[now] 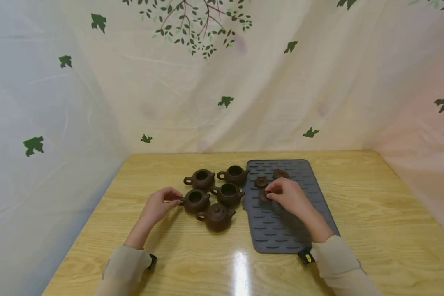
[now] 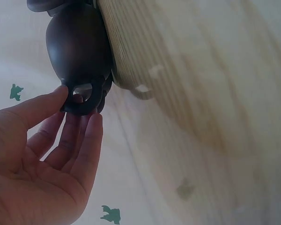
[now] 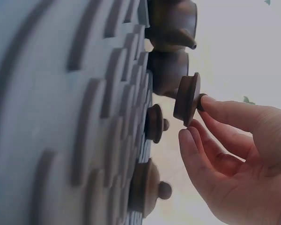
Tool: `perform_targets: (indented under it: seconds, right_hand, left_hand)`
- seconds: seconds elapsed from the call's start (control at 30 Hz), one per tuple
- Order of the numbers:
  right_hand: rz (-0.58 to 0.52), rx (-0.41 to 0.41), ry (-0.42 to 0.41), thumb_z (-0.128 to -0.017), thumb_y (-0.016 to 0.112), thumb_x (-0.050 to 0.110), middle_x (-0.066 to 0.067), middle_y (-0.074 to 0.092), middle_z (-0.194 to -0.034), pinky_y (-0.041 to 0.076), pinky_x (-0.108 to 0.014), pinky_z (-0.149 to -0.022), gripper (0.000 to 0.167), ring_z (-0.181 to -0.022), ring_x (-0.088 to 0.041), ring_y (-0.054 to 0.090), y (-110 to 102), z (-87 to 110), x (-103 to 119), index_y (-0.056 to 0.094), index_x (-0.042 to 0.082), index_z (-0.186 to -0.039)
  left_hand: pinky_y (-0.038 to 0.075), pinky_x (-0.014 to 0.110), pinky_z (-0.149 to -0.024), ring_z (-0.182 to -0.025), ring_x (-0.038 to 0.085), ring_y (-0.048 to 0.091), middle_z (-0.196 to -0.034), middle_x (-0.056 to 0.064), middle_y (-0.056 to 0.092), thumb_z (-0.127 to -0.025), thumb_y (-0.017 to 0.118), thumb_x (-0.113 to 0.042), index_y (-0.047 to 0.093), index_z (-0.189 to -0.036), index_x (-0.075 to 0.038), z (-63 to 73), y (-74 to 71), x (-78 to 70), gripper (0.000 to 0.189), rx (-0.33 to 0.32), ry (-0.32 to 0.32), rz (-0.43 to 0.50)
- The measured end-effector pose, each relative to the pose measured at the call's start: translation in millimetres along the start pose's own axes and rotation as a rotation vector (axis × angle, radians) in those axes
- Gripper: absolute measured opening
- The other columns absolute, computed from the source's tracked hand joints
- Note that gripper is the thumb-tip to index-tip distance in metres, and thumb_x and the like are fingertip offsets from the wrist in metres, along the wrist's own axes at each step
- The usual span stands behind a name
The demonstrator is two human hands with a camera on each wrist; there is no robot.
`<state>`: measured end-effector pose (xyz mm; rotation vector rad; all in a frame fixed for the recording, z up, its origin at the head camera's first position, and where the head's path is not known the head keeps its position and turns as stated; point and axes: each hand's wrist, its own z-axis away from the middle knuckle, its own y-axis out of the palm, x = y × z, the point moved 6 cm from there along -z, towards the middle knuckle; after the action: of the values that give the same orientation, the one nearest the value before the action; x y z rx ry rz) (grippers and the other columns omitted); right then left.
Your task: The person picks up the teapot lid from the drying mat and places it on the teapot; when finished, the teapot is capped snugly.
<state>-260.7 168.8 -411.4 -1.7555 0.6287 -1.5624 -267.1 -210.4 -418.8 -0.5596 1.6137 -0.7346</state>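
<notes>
My left hand [image 1: 158, 206] pinches the loop handle of a dark brown lidless teapot [image 1: 197, 202]; the left wrist view shows thumb and fingertips at the handle [image 2: 84, 110]. My right hand [image 1: 291, 199] holds a small brown teapot lid [image 3: 186, 101] by its knob, above the dark grey ridged mat [image 1: 274, 234]. Two more lids lie on the mat, a nearer-left lid [image 1: 261, 181] and a farther lid [image 1: 280, 174]. Beside the mat, one teapot [image 1: 217, 220] wears its lid.
More open-topped teapots stand close together: a back-left teapot [image 1: 202, 179], a back-right teapot [image 1: 234, 176] and a middle teapot [image 1: 230, 195]. They all stand on the wooden table [image 1: 200, 263]. A patterned cloth [image 1: 192, 115] hangs behind the table.
</notes>
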Motion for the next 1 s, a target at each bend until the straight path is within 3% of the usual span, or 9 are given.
perform_targets:
  seconds: [0.5, 1.0]
  right_hand:
    - [-0.081, 0.018, -0.088, -0.092, 0.071, 0.015, -0.008, 0.068, -0.108, 0.057, -0.040, -0.082, 0.013, -0.099, -0.025, 0.067, 11.7, -16.1, 51.0, 0.073, 0.011, -0.104]
    - [-0.169, 0.046, -0.163, -0.090, 0.074, 0.017, -0.002, 0.068, -0.106, 0.057, -0.032, -0.079, 0.009, -0.094, -0.017, 0.067, 56.1, -41.6, 116.0, 0.074, 0.015, -0.099]
  left_hand:
    - [0.055, 0.046, -0.090, -0.098, 0.026, 0.070, -0.101, 0.009, 0.074, -0.092, 0.070, -0.009, 0.072, -0.102, -0.009, -6.2, 5.8, -4.9, 0.010, 0.038, -0.008, -0.025]
    - [0.055, 0.045, -0.087, -0.097, 0.025, 0.070, -0.100, 0.008, 0.074, -0.092, 0.071, -0.010, 0.073, -0.101, -0.010, -8.9, 6.3, -4.4, 0.010, 0.044, -0.038, -0.014]
